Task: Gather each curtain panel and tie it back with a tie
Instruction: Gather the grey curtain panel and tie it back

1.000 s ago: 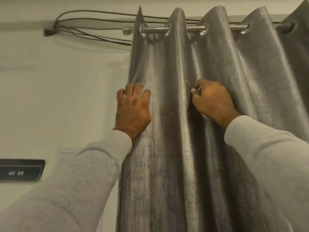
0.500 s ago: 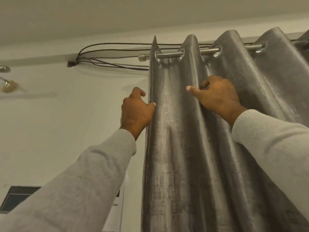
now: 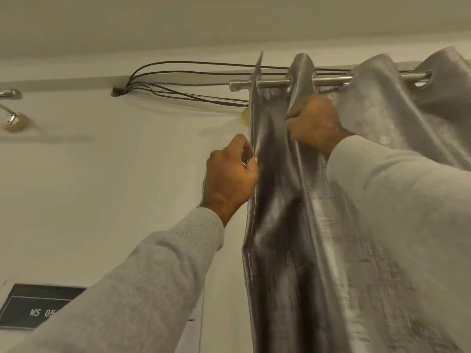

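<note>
A shiny grey curtain panel (image 3: 285,225) hangs in deep folds from eyelets on a metal rod (image 3: 274,83). My left hand (image 3: 230,174) pinches the panel's left edge about a hand's length below the rod. Higher up, my right hand (image 3: 314,123) is closed on the second fold just under the rod. Both arms wear light grey sleeves. No tie is in view.
Several dark cables (image 3: 178,80) run along the wall from a hole to behind the rod. A metal fixture (image 3: 11,118) sticks out at the far left. A dark sign (image 3: 35,305) reading "WS 05" is low on the wall, beside a white paper.
Both hands have gone from resting on the folds to gripping them, and moved up towards the rod. The curtain's left folds have been pulled closer together. The view has tilted upward.
</note>
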A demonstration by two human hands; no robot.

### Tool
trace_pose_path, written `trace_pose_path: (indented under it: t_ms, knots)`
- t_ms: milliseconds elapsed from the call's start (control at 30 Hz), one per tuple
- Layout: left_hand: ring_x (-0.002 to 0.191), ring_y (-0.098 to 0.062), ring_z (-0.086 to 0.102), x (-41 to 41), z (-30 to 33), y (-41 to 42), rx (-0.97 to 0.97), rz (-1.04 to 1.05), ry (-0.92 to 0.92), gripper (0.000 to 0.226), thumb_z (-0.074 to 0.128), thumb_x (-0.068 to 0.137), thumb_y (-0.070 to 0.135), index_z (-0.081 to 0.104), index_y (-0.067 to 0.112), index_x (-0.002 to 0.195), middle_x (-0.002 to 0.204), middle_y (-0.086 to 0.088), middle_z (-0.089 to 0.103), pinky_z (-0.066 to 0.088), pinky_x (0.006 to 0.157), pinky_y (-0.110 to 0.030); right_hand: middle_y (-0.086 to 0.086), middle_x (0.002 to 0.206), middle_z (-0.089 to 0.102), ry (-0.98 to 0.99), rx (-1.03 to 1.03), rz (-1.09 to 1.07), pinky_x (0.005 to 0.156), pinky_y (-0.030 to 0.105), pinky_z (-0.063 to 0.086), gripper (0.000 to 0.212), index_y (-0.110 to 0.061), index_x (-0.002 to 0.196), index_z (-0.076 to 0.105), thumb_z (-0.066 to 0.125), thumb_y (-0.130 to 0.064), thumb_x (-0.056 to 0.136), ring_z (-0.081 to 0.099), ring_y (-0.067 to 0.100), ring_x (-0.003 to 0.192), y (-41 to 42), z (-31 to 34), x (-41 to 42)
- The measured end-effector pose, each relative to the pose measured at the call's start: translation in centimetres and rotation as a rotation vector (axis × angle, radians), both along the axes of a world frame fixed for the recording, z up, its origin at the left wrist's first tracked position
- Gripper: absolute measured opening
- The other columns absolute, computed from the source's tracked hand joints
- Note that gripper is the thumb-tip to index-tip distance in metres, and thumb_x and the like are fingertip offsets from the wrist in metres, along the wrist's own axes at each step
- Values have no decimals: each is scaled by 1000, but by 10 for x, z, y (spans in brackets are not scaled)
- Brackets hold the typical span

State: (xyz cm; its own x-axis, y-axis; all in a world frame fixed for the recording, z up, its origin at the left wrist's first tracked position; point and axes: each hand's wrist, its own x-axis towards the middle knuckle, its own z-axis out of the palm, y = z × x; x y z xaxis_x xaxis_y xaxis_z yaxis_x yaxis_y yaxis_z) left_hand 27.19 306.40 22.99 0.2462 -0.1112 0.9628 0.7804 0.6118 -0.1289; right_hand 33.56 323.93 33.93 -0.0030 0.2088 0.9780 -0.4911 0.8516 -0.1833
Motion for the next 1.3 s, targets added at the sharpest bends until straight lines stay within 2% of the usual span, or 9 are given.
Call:
trace_pose_path:
  t_ms: [133, 333, 533, 600, 800, 933, 1033, 1167, 1300]
  knots:
    - [73, -15, 72, 1, 1, 2, -59, -82, -55, 27, 78, 99, 22, 54, 28, 109, 88, 4, 71, 67, 81, -34, -1, 110, 75, -124, 144, 61, 85, 23, 51, 22, -21, 113, 80, 81, -23, 90, 69, 16, 103, -6, 12, 2]
    - [66, -12, 69, 1, 4, -2, -16, -60, -64, 27, 78, 99, 22, 58, 22, 117, 76, 10, 67, 66, 82, -32, 23, 109, 75, -173, 122, -34, 59, 31, 53, 24, 3, 113, 75, 67, -8, 93, 70, 32, 85, 6, 24, 15]
    - [60, -15, 71, 7, 6, 7, -118, -157, -24, 23, 73, 97, 13, 57, 22, 110, 70, 2, 73, 67, 69, -45, 3, 149, 60, -146, 355, 84, 113, 43, 46, 37, -19, 143, 63, 56, -22, 107, 51, 29, 143, -31, 25, 13]
    - [60, -15, 71, 8, 7, 9, -197, -170, -3, 27, 71, 97, 10, 61, 25, 118, 71, 0, 73, 67, 69, -43, 3, 137, 69, -213, 262, 340, 99, 38, 54, 31, -20, 130, 72, 70, -20, 99, 60, 29, 132, -16, 30, 21]
    - [111, -15, 73, 17, 12, 31, -334, -133, -34, 39, 62, 98, 12, 77, 22, 133, 122, 0, 78, 62, 104, -40, -1, 90, 80, -280, 280, 243, 62, 24, 54, 19, -16, 107, 80, 84, -17, 88, 75, 9, 75, 20, 24, 31]
    - [116, -14, 72, 31, 16, 51, -316, -140, -21, 40, 60, 96, 15, 78, 24, 131, 126, 0, 77, 60, 107, -41, -3, 89, 79, -331, 314, 189, 68, 27, 55, 24, -19, 111, 77, 84, -18, 88, 76, 9, 81, 32, 19, 41]
    - [92, 7, 71, 48, 22, 56, -299, -83, -57, 31, 63, 94, 4, 85, 16, 114, 105, 8, 79, 60, 94, -18, 0, 97, 80, -382, 341, 249, 70, 28, 53, 21, -19, 111, 78, 82, -17, 90, 77, 12, 90, 41, 19, 46]
    - [74, -19, 72, 65, 22, 74, -285, 22, -209, 23, 70, 94, 31, 80, 11, 86, 81, -5, 76, 66, 76, -44, -4, 98, 83, -397, 353, 440, 72, 27, 52, 15, -19, 108, 80, 78, -14, 94, 79, 13, 93, 59, 19, 57]
    - [84, -21, 69, 71, 11, 85, -62, 262, -262, 22, 85, 84, 32, 67, 20, 86, 88, 1, 69, 61, 75, -39, 7, 102, 81, -286, 263, 395, 64, 28, 53, 13, -11, 109, 76, 74, -12, 96, 78, 20, 85, 69, 20, 62]
